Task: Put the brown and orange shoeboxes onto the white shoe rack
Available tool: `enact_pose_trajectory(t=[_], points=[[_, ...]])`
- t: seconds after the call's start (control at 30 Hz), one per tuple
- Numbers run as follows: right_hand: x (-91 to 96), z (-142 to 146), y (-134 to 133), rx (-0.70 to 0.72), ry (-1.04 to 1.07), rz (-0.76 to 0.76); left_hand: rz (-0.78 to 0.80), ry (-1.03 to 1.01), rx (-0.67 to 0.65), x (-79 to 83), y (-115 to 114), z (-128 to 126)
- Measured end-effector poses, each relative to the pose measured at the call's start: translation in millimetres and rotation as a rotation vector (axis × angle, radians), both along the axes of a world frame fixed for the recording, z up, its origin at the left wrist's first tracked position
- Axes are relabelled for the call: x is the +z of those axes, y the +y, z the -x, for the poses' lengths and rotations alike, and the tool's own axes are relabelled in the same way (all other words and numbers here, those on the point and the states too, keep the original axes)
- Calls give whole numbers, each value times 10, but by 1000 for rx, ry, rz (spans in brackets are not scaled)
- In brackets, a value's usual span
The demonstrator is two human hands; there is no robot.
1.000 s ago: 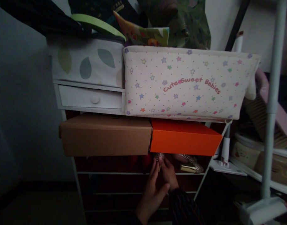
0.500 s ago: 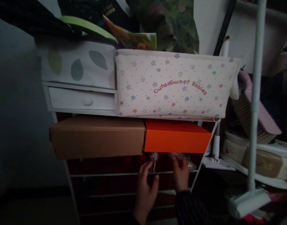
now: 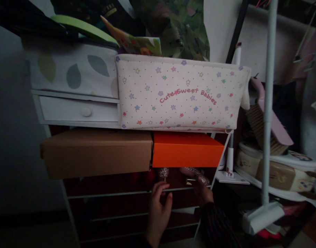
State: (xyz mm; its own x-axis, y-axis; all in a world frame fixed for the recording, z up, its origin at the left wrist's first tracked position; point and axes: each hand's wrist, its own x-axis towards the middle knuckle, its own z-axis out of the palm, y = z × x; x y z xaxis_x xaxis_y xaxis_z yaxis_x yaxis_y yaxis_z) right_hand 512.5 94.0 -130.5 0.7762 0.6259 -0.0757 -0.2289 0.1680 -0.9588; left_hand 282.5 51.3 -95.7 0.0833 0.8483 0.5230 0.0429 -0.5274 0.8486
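Observation:
My left hand [image 3: 158, 210] is raised in front of the dark shelf rail, fingers curled but apart, holding nothing I can see, just below a glittery shoe [image 3: 163, 172]. My right hand [image 3: 203, 193] reaches to the right, fingertips touching a second glittery shoe [image 3: 197, 173] on the shelf; its grip is too dark to make out. Both shoes lie under an orange box [image 3: 186, 150]. A brown cardboard box [image 3: 95, 152] sits to the left of the orange one.
A star-printed fabric bin [image 3: 180, 93] marked "Cute Sweet Babies" and a leaf-print box [image 3: 72, 70] over a small white drawer [image 3: 79, 111] rest on top. A white pole [image 3: 267, 103], a brush [image 3: 267, 127] and round tins [image 3: 276, 170] stand at the right.
My right hand has moved away from the left hand, rightward along the shelf to the second glittery shoe. The left hand has dropped a little. The view has shifted right.

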Motion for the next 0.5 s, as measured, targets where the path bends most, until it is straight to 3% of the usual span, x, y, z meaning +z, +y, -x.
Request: enact_pose_trajectory(t=[0.17, 0.33, 0.5], points=[[89, 86, 13, 8, 182, -39, 9, 5, -30, -21, -22, -54], [239, 296, 20, 92, 86, -179, 11, 21, -55, -49, -14, -68], [324, 467, -34, 208, -27, -134, 62, 67, -120, -42, -28, -79]])
